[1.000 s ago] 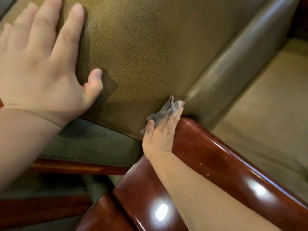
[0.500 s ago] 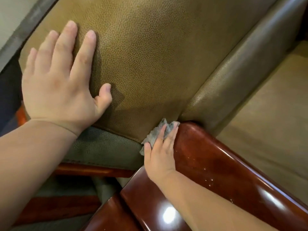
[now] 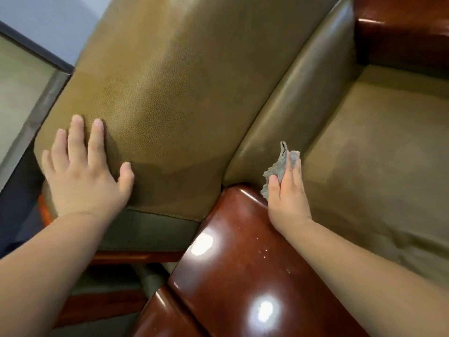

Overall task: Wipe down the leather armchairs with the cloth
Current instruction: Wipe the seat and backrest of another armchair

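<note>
My left hand [image 3: 82, 171] lies spread flat on the olive leather backrest [image 3: 182, 93]; my right hand [image 3: 288, 190] pinches the grey cloth [image 3: 277, 170] beside the glossy wooden armrest [image 3: 238, 251], lower centre.

Left hand [image 3: 85, 173] flat, fingers spread; right hand [image 3: 288, 190] in pinching grip.

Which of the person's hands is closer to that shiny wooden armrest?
Right. The right hand holds the grey cloth against the wooden armrest's inner edge; the left hand lies flat on the leather backrest, farther away.
</note>
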`<state>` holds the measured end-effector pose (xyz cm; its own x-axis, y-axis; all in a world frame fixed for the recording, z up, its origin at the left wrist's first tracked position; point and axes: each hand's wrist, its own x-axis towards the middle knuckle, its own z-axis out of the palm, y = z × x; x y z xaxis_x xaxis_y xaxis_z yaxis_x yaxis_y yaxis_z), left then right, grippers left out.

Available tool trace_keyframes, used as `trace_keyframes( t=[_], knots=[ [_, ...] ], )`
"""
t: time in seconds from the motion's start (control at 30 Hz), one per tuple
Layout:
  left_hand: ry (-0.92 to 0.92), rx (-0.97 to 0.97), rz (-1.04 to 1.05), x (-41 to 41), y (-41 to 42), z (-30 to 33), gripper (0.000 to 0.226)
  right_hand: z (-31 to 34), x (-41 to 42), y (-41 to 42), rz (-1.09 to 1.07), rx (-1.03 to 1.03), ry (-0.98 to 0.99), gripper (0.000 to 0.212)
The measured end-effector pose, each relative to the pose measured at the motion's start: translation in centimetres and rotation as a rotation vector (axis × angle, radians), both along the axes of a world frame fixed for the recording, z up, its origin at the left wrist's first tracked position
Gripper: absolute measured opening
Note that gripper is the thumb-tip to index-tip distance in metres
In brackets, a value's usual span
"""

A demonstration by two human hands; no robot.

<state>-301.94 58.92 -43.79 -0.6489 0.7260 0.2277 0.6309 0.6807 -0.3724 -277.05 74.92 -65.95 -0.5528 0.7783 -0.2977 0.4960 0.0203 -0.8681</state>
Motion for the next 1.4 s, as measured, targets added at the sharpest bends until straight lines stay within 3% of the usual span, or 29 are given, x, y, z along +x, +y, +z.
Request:
trace_keyframes(
  t=[0.07, 0.23, 0.4, 0.5, 0.57, 0.67, 0.77, 0.83, 1.0, 1.2, 1.27, 1.4],
  knots=[
    [-0.021, -0.044, 0.039, 3.1, 2.4, -0.3, 0.093, 0.5, 1.8, 0.9, -0.009, -0.053, -0.02, 0.064],
    [-0.085, -0.584, -0.661, 5.9, 13.7, -5.5, 0.07, -0.1, 2.1, 4.6, -0.057, -0.128, -0.008, 0.062],
    [0.09, -0.778, -0.668, 3.9, 24.5, -12.0, 0.079, -4.0, 1.0, 7.8, -0.017, -0.117, 0.058, 0.064],
    [0.27, -0.722, -0.757, 1.4, 26.7, -14.4, 0.073, -5.7, -1.4, 7.2, 0.218, -0.082, 0.038, 0.064],
    [0.305, -0.649, -0.814, 0.3, 26.4, -15.4, 0.076, -6.4, -4.2, 5.9, 0.357, 0.061, 0.027, 0.07],
    [0.297, -0.612, -0.873, -0.2, 26.2, -15.8, 0.078, -7.6, -8.9, 8.0, 0.157, 0.241, -0.027, 0.078],
    [0.299, -0.602, -0.899, -0.3, 26.3, -16.1, 0.078, -7.4, -12.6, 14.7, -0.216, 0.143, -0.04, 0.076],
    [0.299, -0.604, -0.903, -0.5, 26.5, -16.2, 0.078, -7.3, -13.4, 14.8, -0.295, 0.111, -0.032, 0.075],
    [0.262, -0.618, -0.897, -0.1, 26.5, -16.2, 0.08, -7.8, -8.9, -0.2, 0.007, 0.185, -0.01, 0.086],
    [0.286, -0.604, -0.898, 0.0, 26.5, -16.7, 0.078, -9.2, -12.6, 14.2, -0.293, 0.003, -0.006, 0.078],
    [0.285, -0.591, -0.897, 0.1, 26.4, -16.8, 0.078, -8.5, -11.8, 12.1, -0.275, 0.041, 0.019, 0.078],
    [0.276, -0.566, -0.906, 0.1, 26.4, -17.2, 0.079, -8.3, -8.4, 2.5, 0.034, 0.156, 0.024, 0.081]
  ],
)
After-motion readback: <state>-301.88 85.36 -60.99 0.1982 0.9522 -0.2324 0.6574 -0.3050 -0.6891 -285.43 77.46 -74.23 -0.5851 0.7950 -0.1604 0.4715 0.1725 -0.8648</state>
